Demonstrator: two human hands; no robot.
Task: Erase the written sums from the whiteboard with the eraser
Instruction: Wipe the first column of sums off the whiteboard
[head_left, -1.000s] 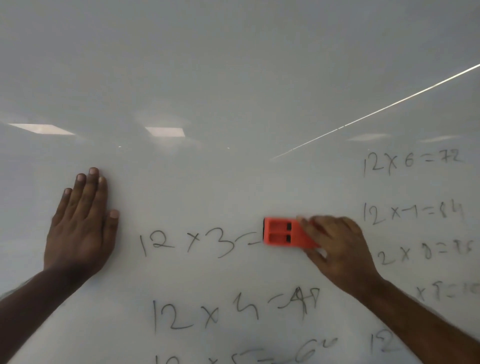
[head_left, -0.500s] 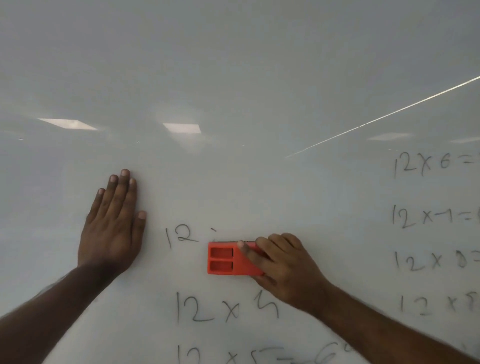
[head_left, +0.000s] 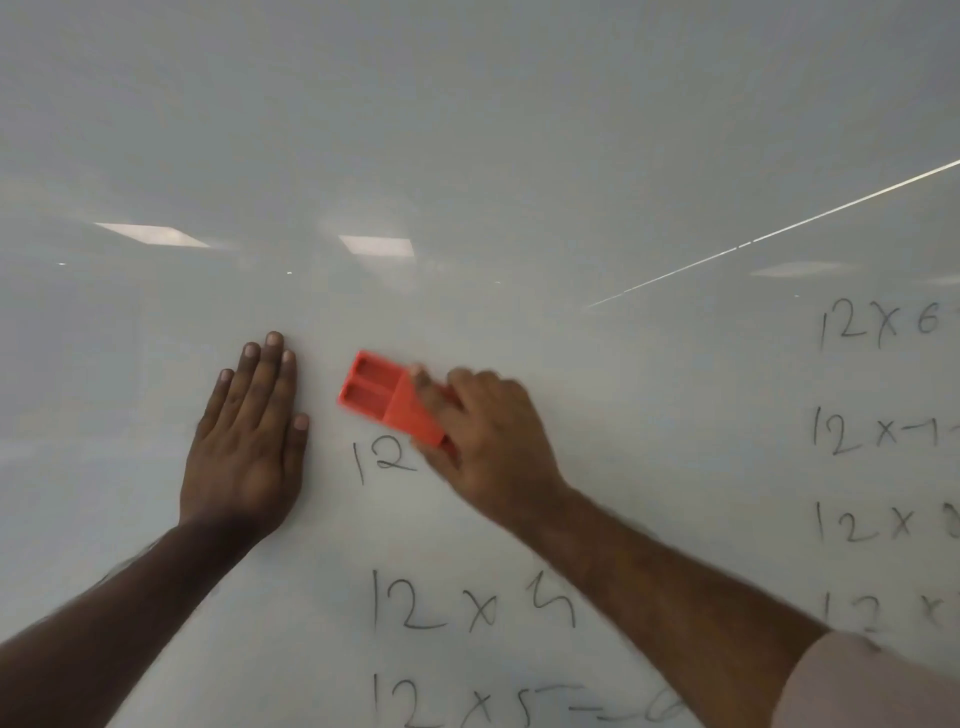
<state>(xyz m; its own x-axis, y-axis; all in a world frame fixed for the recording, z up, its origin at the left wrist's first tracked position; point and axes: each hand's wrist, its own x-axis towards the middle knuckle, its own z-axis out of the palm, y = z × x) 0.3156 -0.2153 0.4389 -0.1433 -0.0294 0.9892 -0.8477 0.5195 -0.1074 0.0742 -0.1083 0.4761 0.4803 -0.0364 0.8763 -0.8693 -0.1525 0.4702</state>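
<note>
Whiteboard (head_left: 519, 156), eraser (head_left: 387, 397) jutting up-left from right hand (head_left: 488, 441) grip

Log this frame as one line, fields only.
right hand: grip on orange eraser, tilted | left hand: flat on whiteboard | "12" below eraser | sums remain below, right
</note>
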